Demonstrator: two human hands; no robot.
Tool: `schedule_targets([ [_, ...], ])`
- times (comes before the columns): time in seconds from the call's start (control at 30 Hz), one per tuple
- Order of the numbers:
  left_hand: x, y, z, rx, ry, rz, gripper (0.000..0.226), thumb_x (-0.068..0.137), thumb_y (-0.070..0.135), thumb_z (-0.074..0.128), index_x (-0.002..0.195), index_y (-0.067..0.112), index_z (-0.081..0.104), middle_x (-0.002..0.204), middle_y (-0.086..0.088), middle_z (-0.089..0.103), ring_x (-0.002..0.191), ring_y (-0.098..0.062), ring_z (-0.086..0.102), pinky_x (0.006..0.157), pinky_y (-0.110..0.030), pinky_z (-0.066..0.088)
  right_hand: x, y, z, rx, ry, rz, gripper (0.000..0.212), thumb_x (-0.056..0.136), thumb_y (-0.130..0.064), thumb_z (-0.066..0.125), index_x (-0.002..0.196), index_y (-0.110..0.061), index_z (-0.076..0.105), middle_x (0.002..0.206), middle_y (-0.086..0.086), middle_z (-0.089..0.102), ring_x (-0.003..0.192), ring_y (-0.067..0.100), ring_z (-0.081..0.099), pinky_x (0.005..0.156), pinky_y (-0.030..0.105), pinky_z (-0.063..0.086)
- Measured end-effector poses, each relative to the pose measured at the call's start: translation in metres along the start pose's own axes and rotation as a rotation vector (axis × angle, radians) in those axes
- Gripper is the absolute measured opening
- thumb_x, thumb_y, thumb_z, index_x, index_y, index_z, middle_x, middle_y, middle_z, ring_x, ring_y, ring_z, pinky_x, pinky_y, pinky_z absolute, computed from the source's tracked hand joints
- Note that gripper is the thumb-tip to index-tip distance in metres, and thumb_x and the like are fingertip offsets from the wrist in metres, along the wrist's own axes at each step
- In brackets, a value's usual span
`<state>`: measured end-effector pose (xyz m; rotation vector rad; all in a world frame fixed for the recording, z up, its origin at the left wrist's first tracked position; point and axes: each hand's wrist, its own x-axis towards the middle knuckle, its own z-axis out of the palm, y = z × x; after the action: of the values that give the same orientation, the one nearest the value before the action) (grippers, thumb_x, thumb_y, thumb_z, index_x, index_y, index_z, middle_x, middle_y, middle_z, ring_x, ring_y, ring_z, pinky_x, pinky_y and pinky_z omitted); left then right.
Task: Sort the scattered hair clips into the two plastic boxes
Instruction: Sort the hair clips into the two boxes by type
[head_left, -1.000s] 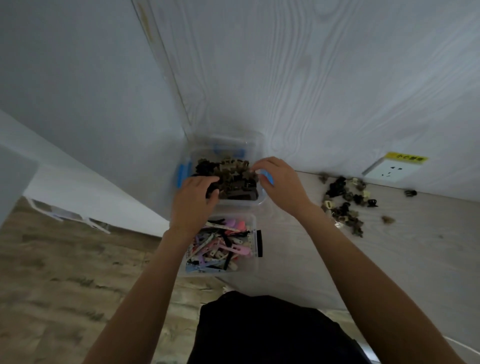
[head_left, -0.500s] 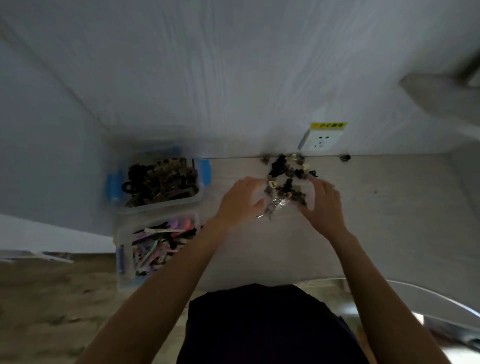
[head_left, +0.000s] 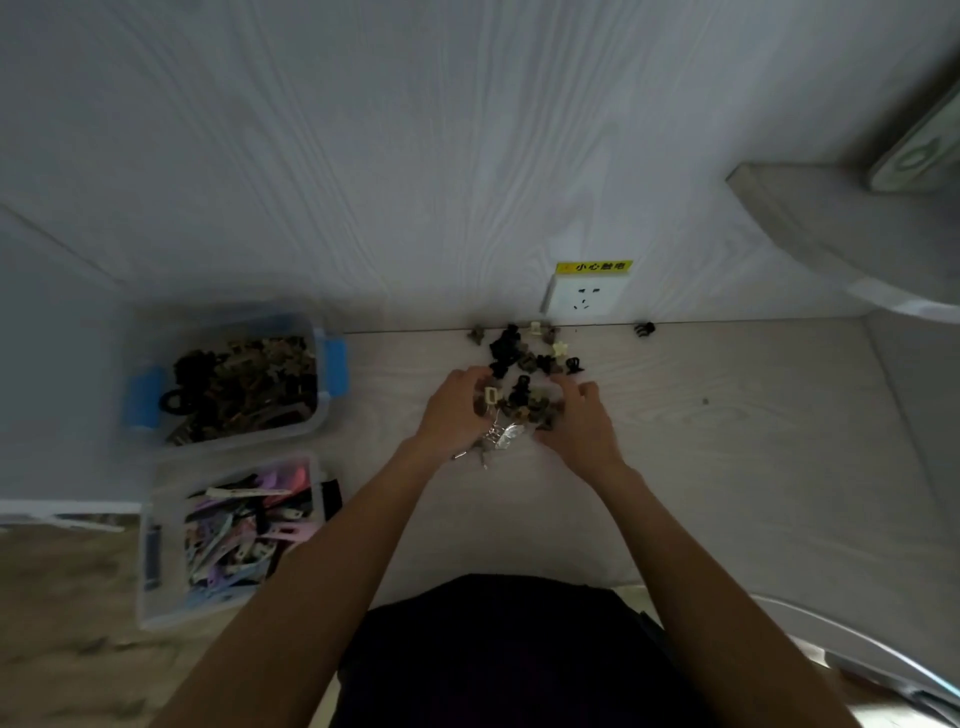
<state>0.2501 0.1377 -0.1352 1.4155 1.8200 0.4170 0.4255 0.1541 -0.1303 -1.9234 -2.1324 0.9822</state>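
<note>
Your left hand (head_left: 457, 410) and right hand (head_left: 582, 421) cup the claw-clip pile (head_left: 519, 364), which stretches toward the far wall; their grip is hidden.

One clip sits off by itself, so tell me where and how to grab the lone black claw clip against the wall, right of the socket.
Take the lone black claw clip from above and the front, pinching its body across both sides. It sits against the wall, so no finger fits behind it. The right hand is nearer. Its exact pose is too small to tell.

Left hand (head_left: 457, 405), right hand (head_left: 582, 415), fingers curled inward
</note>
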Motion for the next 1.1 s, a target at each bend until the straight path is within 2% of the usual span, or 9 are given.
schedule_targets([
  [0.17, -0.006, -0.005, 0.0, -0.011, 0.003, -0.008, 0.048, 0.07, 0.019, 0.073, 0.114, 0.022, 0.055, 0.104, 0.002, 0.054, 0.087, -0.01, 0.054, 0.072, -0.016, 0.034, 0.009, -0.006, 0.005, 0.051, 0.016, -0.078, 0.056, 0.08, -0.019, 0.069, 0.129, -0.013, 0.043, 0.126, 0.015, 0.041, 0.104, 0.036, 0.055, 0.086, 0.041, 0.046],
  [0.27, -0.001, -0.006, 0.0, 0.007, 0.042, 0.022, 0.034, 0.075, 0.019, 0.069, 0.108, 0.018, 0.058, 0.102, -0.003, 0.059, 0.091, -0.018, 0.059, 0.076, -0.024, 0.041, 0.013, -0.008, 0.004, 0.051, 0.01, -0.081, 0.051, 0.081, -0.015, 0.066, 0.127, -0.012, 0.045, 0.127, 0.015, 0.041, 0.105, 0.035, 0.055, 0.086, 0.039, 0.045],
  [0.4, 0.008, 0.001, 0.0, 0.036, 0.094, 0.014, 0.036, 0.081, 0.021, 0.064, 0.115, 0.016, 0.057, 0.108, -0.01, 0.058, 0.099, -0.023, 0.056, 0.082, -0.027, 0.039, 0.016, -0.016, 0.003, 0.105, -0.041, -0.149, 0.06, 0.077, -0.016, 0.069, 0.131, -0.011, 0.043, 0.13, 0.017, 0.039, 0.11, 0.034, 0.051, 0.09, 0.039, 0.044],
  [0.53, 0.014, 0.005, 0.0, -0.031, 0.129, -0.039, 0.034, 0.083, 0.017, 0.061, 0.116, 0.018, 0.056, 0.11, -0.009, 0.056, 0.098, -0.023, 0.057, 0.086, -0.028, 0.041, 0.023, -0.022, 0.004, 0.225, -0.09, -0.141, 0.077, 0.069, -0.017, 0.077, 0.135, -0.009, 0.039, 0.132, 0.021, 0.035, 0.121, 0.032, 0.041, 0.097, 0.025, 0.032],
  [0.67, 0.014, 0.007, -0.003, -0.142, 0.039, -0.048, 0.045, 0.079, 0.013, 0.065, 0.123, 0.016, 0.054, 0.116, -0.007, 0.052, 0.102, -0.018, 0.057, 0.092, -0.024, 0.041, 0.029, -0.029, 0.008, 0.174, -0.09, -0.097, 0.079, 0.067, -0.018, 0.079, 0.134, -0.01, 0.038, 0.132, 0.02, 0.033, 0.118, 0.033, 0.042, 0.1, 0.036, 0.037],
  [0.8, 0.013, 0.004, -0.007, -0.069, -0.076, 0.02, 0.066, 0.066, 0.011, 0.075, 0.128, 0.013, 0.05, 0.124, -0.012, 0.05, 0.117, -0.023, 0.047, 0.093, -0.021, 0.034, 0.031, -0.034, 0.009, 0.063, -0.048, -0.081, 0.064, 0.075, -0.02, 0.072, 0.13, -0.012, 0.042, 0.128, 0.017, 0.04, 0.111, 0.034, 0.048, 0.093, 0.041, 0.042],
  [0.93, 0.013, 0.005, -0.003, 0.053, -0.022, 0.046, 0.062, 0.066, 0.02, 0.076, 0.122, 0.017, 0.051, 0.12, -0.01, 0.052, 0.11, -0.024, 0.049, 0.089, -0.027, 0.037, 0.029, -0.03, 0.012, 0.057, 0.027, -0.124, 0.04, 0.085, -0.015, 0.06, 0.123, -0.007, 0.05, 0.122, 0.016, 0.046, 0.103, 0.033, 0.053, 0.086, 0.037, 0.043],
  [1.0, 0.013, 0.008, -0.002, 0.063, 0.026, 0.048, 0.053, 0.069, 0.018, 0.073, 0.118, 0.016, 0.053, 0.117, -0.011, 0.052, 0.106, -0.027, 0.052, 0.087, -0.03, 0.039, 0.028, -0.027, 0.01, 0.141, 0.003, -0.114, 0.042, 0.085, -0.014, 0.06, 0.126, -0.007, 0.051, 0.124, 0.015, 0.045, 0.109, 0.03, 0.051, 0.089, 0.031, 0.04],
  [1.1, 0.015, 0.008, -0.001, 0.032, 0.073, 0.046, 0.038, 0.074, 0.017, 0.07, 0.11, 0.017, 0.058, 0.112, -0.01, 0.055, 0.1, -0.029, 0.054, 0.084, -0.03, 0.04, 0.027, -0.024, 0.007, 0.187, -0.107, -0.095, 0.065, 0.074, -0.014, 0.071, 0.133, -0.009, 0.044, 0.131, 0.015, 0.039, 0.116, 0.027, 0.045, 0.093, 0.022, 0.033],
])
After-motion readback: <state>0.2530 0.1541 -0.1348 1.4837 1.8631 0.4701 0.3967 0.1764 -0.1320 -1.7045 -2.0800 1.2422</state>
